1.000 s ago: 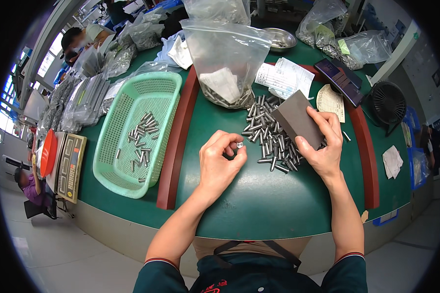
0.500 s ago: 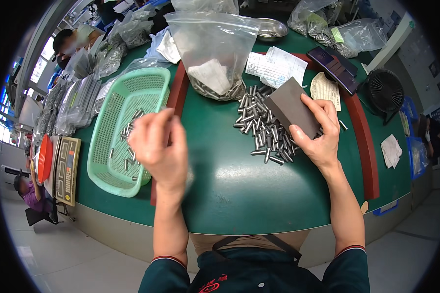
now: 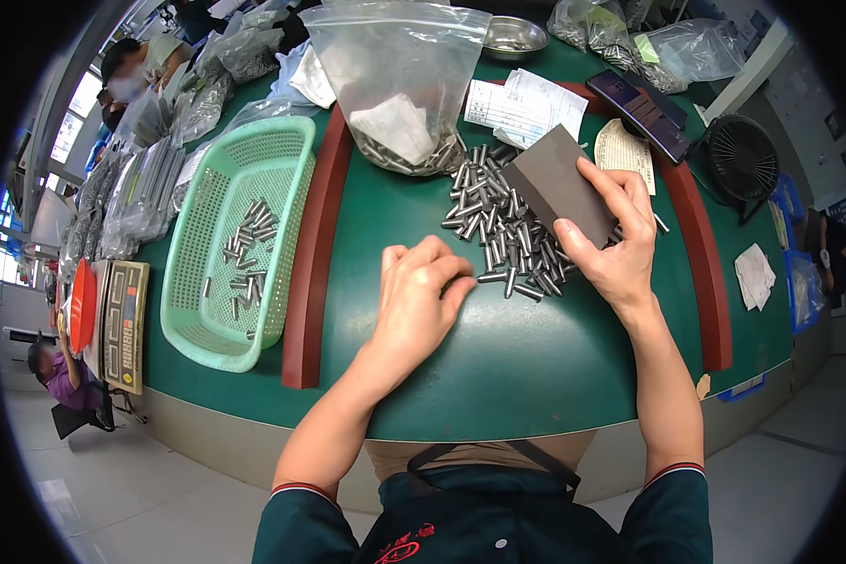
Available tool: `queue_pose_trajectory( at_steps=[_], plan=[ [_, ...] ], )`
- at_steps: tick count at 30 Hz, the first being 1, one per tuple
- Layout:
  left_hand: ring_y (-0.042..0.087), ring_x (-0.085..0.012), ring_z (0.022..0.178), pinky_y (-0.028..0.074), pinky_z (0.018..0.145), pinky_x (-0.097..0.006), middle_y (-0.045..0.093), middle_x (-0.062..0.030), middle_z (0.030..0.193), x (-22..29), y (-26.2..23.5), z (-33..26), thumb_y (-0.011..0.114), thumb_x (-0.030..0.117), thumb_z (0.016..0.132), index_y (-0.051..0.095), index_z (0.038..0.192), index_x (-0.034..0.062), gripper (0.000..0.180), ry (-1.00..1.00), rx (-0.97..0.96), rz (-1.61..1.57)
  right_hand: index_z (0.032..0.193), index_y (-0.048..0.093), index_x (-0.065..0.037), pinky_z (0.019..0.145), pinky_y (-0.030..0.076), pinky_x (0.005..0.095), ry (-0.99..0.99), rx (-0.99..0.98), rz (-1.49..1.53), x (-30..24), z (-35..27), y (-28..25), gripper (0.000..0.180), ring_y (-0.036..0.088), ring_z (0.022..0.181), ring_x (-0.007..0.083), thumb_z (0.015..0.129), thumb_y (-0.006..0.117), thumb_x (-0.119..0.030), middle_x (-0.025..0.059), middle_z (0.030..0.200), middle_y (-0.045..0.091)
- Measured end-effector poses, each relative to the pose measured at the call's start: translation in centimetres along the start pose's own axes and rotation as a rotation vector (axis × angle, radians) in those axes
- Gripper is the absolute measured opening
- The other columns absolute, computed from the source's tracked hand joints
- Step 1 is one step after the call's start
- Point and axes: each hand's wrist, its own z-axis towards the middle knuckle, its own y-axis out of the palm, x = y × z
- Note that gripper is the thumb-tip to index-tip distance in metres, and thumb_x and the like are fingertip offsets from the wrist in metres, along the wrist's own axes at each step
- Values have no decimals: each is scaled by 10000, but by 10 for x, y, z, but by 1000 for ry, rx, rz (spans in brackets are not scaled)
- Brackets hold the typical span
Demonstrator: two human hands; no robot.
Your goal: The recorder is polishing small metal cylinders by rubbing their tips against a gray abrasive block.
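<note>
My right hand (image 3: 620,235) grips a dark grey rectangular block (image 3: 562,188), thumb on the near edge and fingers along the right side. The block is tilted over the right part of a heap of short metal pins (image 3: 503,226) on the green table. Just left of the heap's near edge is my left hand (image 3: 421,293), back upward, with fingers curled in and thumb close to the index finger. Whatever those fingertips may hold is hidden. On the left, a light green perforated plastic basket (image 3: 177,315) contains several similar pins (image 3: 254,226).
Red bars (image 3: 308,282) flank the work area. Behind the heap stand a clear zip bag (image 3: 395,56) of metal parts, paper slips (image 3: 536,103) and a steel bowl (image 3: 515,38). A phone (image 3: 639,115) and black fan (image 3: 741,169) lie right; a scale (image 3: 125,324) is left.
My left hand has moved right, from above the basket's right edge to beside the heap, and its fingers are curled. The right hand still holds the block. The view has shifted slightly.
</note>
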Motion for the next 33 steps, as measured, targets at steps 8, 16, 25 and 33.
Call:
queue_pose_trajectory(
  at_steps=[8, 16, 25, 33],
  plan=[
    [546, -226, 709, 348, 772, -347, 575, -60, 781, -1, 13, 2, 729, 84, 758, 681, 829, 43, 95, 7, -68, -67, 1125, 663, -8, 771, 453, 350, -1, 60, 45, -2, 0, 2, 574, 551, 863, 241, 596, 776, -201, 101, 925, 567],
    [589, -240, 710, 455, 684, -339, 632, -101, 827, -2, -20, 13, 666, -1, 801, 630, 865, -3, 73, 56, 374, -233, 1121, 665, -11, 772, 452, 353, -12, 72, 14, -1, 0, 1, 577, 548, 860, 244, 595, 778, -217, 102, 923, 556],
    [575, -314, 715, 445, 668, -391, 621, -101, 791, -13, -24, 18, 668, 6, 780, 610, 839, 23, 84, 191, 287, 190, 1113, 670, -13, 791, 447, 356, 29, 83, 65, -2, 1, 1, 575, 545, 867, 243, 595, 779, -239, 104, 933, 551],
    [651, -159, 775, 518, 719, -275, 658, -84, 876, -18, -11, 10, 661, -1, 853, 621, 894, -22, 61, -342, 16, -841, 1114, 663, -8, 794, 440, 358, 11, 83, 33, -2, 0, -1, 582, 547, 862, 246, 589, 776, -230, 102, 929, 559]
  ],
)
